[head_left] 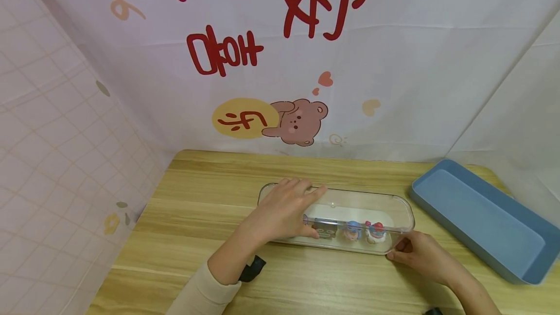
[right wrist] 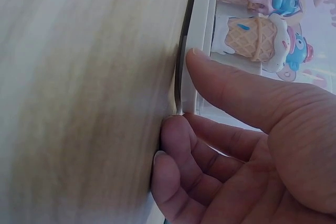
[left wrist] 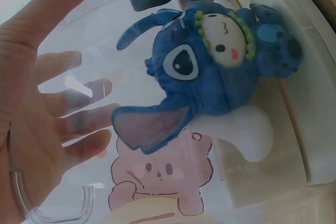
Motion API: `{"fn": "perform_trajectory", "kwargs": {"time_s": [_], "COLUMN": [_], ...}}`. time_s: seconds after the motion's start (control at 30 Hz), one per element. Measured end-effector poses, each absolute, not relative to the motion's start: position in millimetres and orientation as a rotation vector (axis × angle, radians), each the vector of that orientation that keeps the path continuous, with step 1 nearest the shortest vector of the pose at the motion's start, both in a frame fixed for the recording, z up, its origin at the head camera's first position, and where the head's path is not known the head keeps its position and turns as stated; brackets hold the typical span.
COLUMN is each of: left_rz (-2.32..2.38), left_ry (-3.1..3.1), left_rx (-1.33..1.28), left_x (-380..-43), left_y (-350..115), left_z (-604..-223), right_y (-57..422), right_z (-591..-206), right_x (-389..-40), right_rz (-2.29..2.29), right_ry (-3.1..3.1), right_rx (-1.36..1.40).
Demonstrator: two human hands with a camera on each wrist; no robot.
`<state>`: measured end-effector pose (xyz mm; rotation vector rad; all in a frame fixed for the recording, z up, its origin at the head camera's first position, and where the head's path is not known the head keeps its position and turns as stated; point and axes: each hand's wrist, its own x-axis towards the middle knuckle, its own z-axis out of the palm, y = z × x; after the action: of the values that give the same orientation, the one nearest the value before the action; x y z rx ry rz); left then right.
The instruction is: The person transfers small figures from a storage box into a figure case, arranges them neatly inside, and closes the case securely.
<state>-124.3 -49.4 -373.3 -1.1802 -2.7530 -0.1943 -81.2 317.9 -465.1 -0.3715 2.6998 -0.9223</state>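
A long clear display box [head_left: 393, 203] with a pale base [right wrist: 198, 24] lies on the table, figurines inside it. My left hand [head_left: 282, 210] spans its clear cover near the left end, thumb on the near side and fingers on the far side. Through the plastic, the left wrist view shows a blue long-eared figurine [left wrist: 178, 93] beside that hand. At the near right corner, my right hand [head_left: 422, 254] pinches the base edge, thumb above and curled fingers below. Two ice-cream-cone figurines [right wrist: 257, 38] stand just inside that end. A dark figurine [head_left: 325, 228] is partly hidden by the left thumb.
To the right of the box, a blue rectangular tray [head_left: 477, 218] lies at an angle on the wooden table [head_left: 210, 188]. Behind the table hangs a white printed cloth [head_left: 393, 62], with more cloth at both sides.
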Motion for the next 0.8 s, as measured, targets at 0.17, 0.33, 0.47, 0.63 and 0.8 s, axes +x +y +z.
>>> {"fn": "perform_trajectory", "kwargs": {"time_s": [0.17,0.33,0.47,0.63,0.8], "left_rz": [-0.192,-0.194,-0.213,-0.217,-0.189], "left_ry": [-2.744,-2.757,-2.78,-2.804,-2.823], "left_rx": [-1.173,-1.154,-1.146,-1.144,-1.137], "left_x": [-124.4,-124.3,-125.1,-126.1,-125.8], "left_y": [-49.6,-49.0,-48.2,-47.6,-47.7], "left_z": [-374.8,-375.5,-376.4,-376.8,-376.4], "right_y": [317.9,317.1,317.0,318.0,318.3], "right_z": [-465.5,-465.4,-466.3,-467.3,-467.6], "right_x": [-81.1,-81.2,-81.7,-82.3,-82.2], "right_rz": [-0.926,-0.928,-0.919,-0.921,-0.929], "right_ry": [2.699,2.706,2.716,2.714,2.713], "right_rx": [-0.375,-0.366,-0.353,-0.358,-0.361]}}
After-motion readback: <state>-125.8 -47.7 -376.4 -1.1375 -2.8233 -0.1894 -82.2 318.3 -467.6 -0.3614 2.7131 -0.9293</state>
